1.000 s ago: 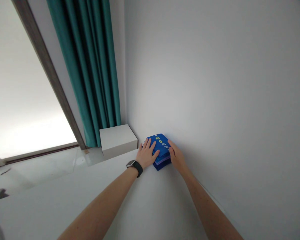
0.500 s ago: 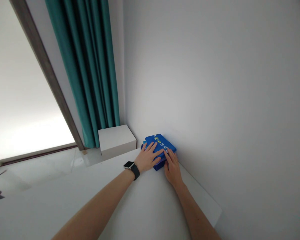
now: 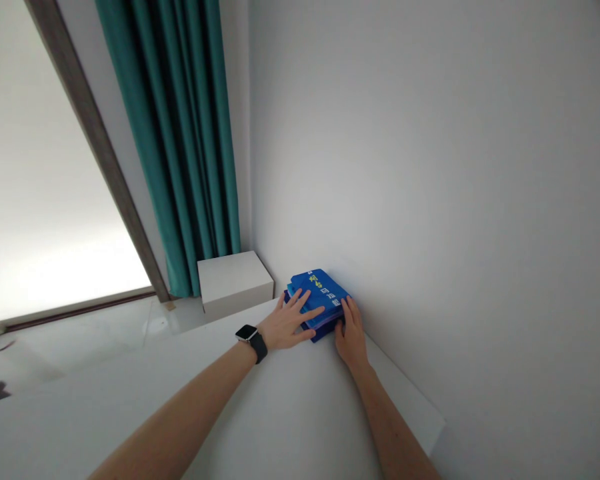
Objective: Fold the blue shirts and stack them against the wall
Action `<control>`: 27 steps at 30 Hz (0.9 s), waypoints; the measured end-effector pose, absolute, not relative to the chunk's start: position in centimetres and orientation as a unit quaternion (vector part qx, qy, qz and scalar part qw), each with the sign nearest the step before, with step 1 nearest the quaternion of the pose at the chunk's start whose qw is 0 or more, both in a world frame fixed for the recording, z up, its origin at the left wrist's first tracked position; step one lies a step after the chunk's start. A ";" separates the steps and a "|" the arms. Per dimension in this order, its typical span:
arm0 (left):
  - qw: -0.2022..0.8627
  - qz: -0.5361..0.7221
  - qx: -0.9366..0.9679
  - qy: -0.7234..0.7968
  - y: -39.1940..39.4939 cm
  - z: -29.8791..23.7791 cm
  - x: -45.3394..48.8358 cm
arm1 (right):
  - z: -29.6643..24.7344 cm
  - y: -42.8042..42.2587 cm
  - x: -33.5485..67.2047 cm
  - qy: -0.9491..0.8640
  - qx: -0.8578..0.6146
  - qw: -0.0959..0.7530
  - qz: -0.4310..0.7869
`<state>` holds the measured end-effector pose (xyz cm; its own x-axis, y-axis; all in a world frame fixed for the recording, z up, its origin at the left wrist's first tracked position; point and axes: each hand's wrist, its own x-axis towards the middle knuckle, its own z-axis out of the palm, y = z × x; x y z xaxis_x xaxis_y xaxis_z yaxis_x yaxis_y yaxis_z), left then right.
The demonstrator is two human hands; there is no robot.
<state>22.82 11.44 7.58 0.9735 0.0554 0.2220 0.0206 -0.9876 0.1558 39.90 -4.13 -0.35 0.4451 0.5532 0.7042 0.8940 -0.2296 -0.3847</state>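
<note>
A stack of flat blue pieces (image 3: 325, 288) lies on the white tabletop against the wall. Its top piece has white and yellow lettering, and purple and darker blue layers show below. I cannot tell whether they are books or folded packs. My left hand (image 3: 286, 325), with a black watch (image 3: 253, 338) on the wrist, rests with spread fingers over the stack's left front side. At the right front corner, my right hand (image 3: 351, 335) has its fingers bent over the edge and its thumb against the front side.
A white box (image 3: 236, 283) stands beyond the table's far edge, below a teal curtain (image 3: 190, 147). The wall (image 3: 405, 167) rises right behind the stack. To the left are a bright framed window or door (image 3: 55, 187) and a glossy floor (image 3: 100, 333).
My left hand has slid left and toward me off the top's middle, uncovering more lettering. My right hand has shifted slightly right to the corner. The stack stays nearly in place.
</note>
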 end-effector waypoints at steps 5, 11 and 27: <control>0.080 0.170 0.974 0.129 12.7 7.2 24.2 | 0.8 -4.5 38.2 -0.526 -0.720 0.376 -0.251; 0.075 0.155 0.966 0.195 14.0 6.8 25.2 | 2.1 -4.9 35.7 -0.616 -0.673 0.331 -0.241; 0.101 0.135 0.962 0.214 13.6 6.7 25.5 | 3.1 -4.3 37.0 -0.554 -0.691 0.361 -0.292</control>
